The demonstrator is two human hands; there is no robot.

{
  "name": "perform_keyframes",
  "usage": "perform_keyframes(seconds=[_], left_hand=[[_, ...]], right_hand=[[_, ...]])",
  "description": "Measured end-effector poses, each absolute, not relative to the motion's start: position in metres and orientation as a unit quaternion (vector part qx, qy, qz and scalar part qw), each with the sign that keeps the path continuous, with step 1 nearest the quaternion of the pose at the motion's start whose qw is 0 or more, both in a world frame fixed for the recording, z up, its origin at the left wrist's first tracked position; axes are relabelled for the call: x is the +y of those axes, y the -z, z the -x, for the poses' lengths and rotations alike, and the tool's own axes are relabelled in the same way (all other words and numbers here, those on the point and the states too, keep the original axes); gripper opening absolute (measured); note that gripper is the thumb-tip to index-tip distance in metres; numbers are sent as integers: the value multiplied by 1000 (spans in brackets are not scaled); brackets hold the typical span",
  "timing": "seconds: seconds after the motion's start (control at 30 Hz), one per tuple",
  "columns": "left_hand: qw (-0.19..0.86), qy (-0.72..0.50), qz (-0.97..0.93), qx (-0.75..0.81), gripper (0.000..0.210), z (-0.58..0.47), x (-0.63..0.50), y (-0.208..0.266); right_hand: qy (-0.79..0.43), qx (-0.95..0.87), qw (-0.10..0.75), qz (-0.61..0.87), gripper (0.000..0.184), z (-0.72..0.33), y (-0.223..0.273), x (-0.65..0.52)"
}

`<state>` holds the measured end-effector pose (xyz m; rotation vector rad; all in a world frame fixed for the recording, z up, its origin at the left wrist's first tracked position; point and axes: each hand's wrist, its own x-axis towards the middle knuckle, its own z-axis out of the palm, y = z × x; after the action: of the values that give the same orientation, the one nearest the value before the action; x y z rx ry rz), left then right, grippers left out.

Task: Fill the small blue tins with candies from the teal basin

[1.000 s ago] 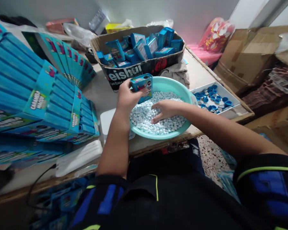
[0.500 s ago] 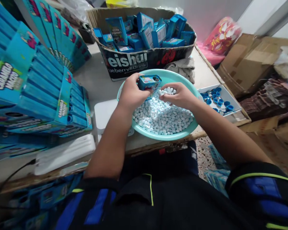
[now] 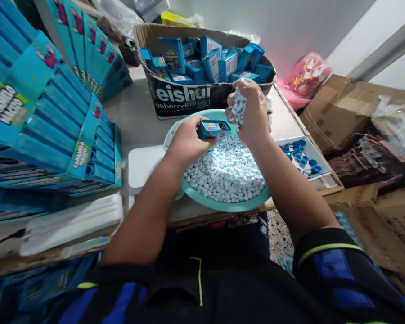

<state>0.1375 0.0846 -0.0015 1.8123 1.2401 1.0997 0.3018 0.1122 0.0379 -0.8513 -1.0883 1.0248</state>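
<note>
My left hand (image 3: 187,140) grips a small blue candy box (image 3: 213,128), whose top has a round dark opening, above the left part of a turquoise basin (image 3: 222,208). White and pale blue candies (image 3: 229,173) fill much of that basin. Raised over the basin's far right side, my right hand (image 3: 251,110) is closed around a handful of the same candies (image 3: 238,107). They show between its curled fingers.
Behind the basin, a cut-open carton (image 3: 182,96) holds several blue boxes. Blue display packs (image 3: 54,117) are stacked at left, near a white flat device (image 3: 143,166) and a white power strip (image 3: 74,222). At right lies a white tray (image 3: 320,168) of blue caps (image 3: 303,158).
My right hand has lifted from the candy pile, up and away from me, with a handful of candies. The left hand still holds the blue box over the basin. The view has shifted slightly.
</note>
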Motion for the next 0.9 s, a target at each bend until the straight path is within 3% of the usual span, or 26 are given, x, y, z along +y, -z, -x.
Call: perform_keyframes(seconds=[0.2,0.43,0.9], left_hand=[[325,-381,-726,471,39,-141,79,-6],[306,-358,-748,467,36,-142,75,-10],[269,-341,-789,433,35,-143,69,-14]], right_hand=[[-488,-460,642,371,38,-307,-21,112],[-488,-454,627,404,60,-315,-25,114],[-495,-456,609,419,76,-316,-26,115]])
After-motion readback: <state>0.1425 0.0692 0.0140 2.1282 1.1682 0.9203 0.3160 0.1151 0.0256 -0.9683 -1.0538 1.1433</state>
